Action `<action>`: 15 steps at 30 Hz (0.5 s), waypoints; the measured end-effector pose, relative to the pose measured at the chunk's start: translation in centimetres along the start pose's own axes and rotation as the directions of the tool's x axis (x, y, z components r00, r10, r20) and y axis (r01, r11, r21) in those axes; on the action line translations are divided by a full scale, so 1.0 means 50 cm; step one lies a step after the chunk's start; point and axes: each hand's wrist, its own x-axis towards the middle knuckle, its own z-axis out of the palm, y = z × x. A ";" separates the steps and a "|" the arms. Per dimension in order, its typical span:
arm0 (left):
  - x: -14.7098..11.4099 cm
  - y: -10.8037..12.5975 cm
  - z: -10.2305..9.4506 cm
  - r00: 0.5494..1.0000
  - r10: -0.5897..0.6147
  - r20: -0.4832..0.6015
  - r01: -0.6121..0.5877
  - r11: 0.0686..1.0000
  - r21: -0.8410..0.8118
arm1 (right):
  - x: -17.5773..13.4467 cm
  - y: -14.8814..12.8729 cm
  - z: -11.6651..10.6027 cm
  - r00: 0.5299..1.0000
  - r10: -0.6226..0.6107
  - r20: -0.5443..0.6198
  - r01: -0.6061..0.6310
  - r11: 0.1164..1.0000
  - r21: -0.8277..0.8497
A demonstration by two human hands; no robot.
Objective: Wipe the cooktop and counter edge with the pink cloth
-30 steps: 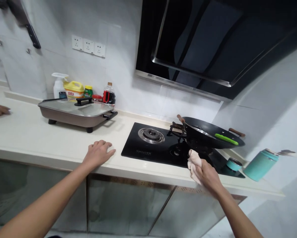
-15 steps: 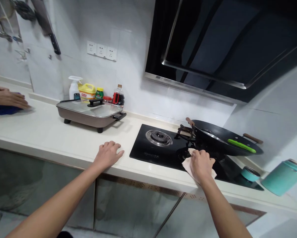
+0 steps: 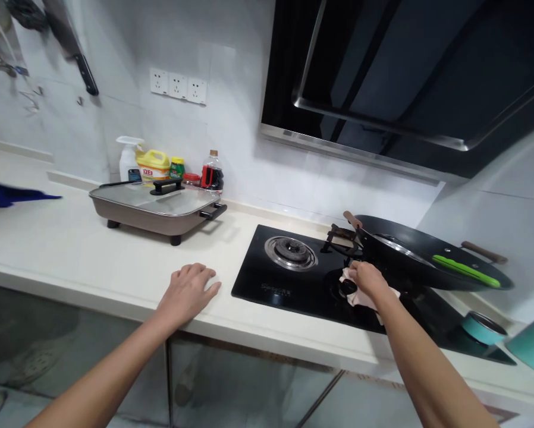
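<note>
My left hand rests on the white countertop near its front edge, fingers stretched out and holding nothing. Pressed to the black glass gas stove, my right hand grips a pale pink cloth. The cloth lies around and beside a black control knob. Left of it is a bare burner. Just behind my right hand a black wok with wooden handles sits tilted, a green-handled utensil across it.
An electric pan with a glass lid stands on the left, bottles behind it. A range hood overhangs the stove. Teal containers stand at the right. A cleaver hangs on the wall. Another person's hand holds a blue cloth.
My right hand has moved the pink cloth farther back on the stove, beside the knob. My left hand stays on the counter. The other person's hand and blue cloth have shifted; the view moved slightly.
</note>
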 end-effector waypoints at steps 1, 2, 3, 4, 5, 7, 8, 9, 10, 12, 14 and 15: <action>0.000 -0.001 0.001 1.000 0.004 0.000 -0.004 1.000 0.005 | 0.012 -0.001 0.005 1.000 0.008 0.003 -0.008 1.000 0.003; 0.000 -0.002 0.003 1.000 0.006 -0.002 -0.006 1.000 0.011 | 0.024 -0.003 0.010 1.000 0.015 0.005 -0.015 1.000 0.003; 0.000 -0.004 0.004 1.000 0.010 -0.008 -0.010 1.000 0.017 | 0.037 -0.006 0.016 1.000 0.020 0.005 -0.020 1.000 0.002; 0.000 -0.005 0.006 1.000 0.013 -0.015 -0.013 1.000 0.022 | 0.051 -0.010 0.023 1.000 0.024 0.004 -0.024 1.000 0.001; 0.000 -0.007 0.008 1.000 0.017 -0.023 -0.017 1.000 0.024 | 0.065 -0.015 0.030 1.000 0.026 0.004 -0.026 1.000 0.000; -0.003 -0.010 0.011 0.999 0.037 -0.038 -0.036 0.999 0.017 | 0.094 -0.025 0.045 1.000 0.025 0.010 -0.025 1.000 0.004; -0.004 -0.011 0.011 0.998 0.050 -0.046 -0.050 0.999 0.012 | 0.109 -0.029 0.051 1.000 0.023 0.017 -0.023 1.000 0.008; -0.006 -0.012 0.012 0.997 0.063 -0.055 -0.062 0.998 0.010 | 0.123 -0.032 0.058 0.999 0.019 0.025 -0.020 1.000 0.014; -0.008 -0.013 0.012 0.995 0.072 -0.064 -0.071 0.997 0.009 | 0.138 -0.035 0.063 0.999 0.014 0.033 -0.015 1.000 0.021; -0.012 -0.013 0.012 0.994 0.079 -0.080 -0.078 0.997 0.018 | 0.165 -0.037 0.071 0.999 0.003 0.045 -0.005 0.999 0.036; -0.014 -0.012 0.012 0.993 0.076 -0.091 -0.073 0.997 0.033 | 0.191 -0.039 0.076 0.999 -0.003 0.051 0.000 0.998 0.057; -0.014 -0.011 0.012 0.993 0.076 -0.096 -0.072 0.997 0.039 | 0.202 -0.041 0.078 0.998 -0.003 0.055 -0.001 0.997 0.072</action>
